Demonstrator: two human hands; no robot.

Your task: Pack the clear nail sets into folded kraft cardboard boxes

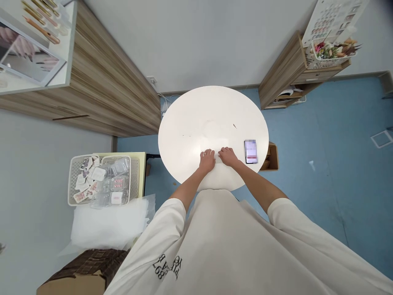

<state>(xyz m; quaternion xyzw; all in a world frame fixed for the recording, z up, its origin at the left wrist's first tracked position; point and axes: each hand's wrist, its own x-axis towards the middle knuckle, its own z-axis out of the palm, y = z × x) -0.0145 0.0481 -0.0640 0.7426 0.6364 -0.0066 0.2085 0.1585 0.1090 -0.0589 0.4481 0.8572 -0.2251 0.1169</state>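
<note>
Both bare hands rest near the near edge of the smooth white, rounded worktop (213, 106), side by side with a narrow gap between them. The left hand (207, 159) is palm down with its fingers bent and a ring on one finger; the right hand (227, 156) is also curled, its fingertips turned in toward the left. Between and under them, just in from the near edge, lies what looks like a thin, pale, flat sheet (217, 158), almost lost against the white surface; the fingers touch it, but whether either hand pinches it cannot be told. Near the right edge lies a dark-edged rectangular phone (251, 151), its lit screen blurred into blocks, apart from the right hand. A small dark mark (235, 126) shows on the worktop between its middle and the far right edge. Beyond the left edge, white perforated plastic baskets (71, 180) hold small printed cards and clear plastic boxes, and an open brown box (275, 157) stands below the right edge.
</note>
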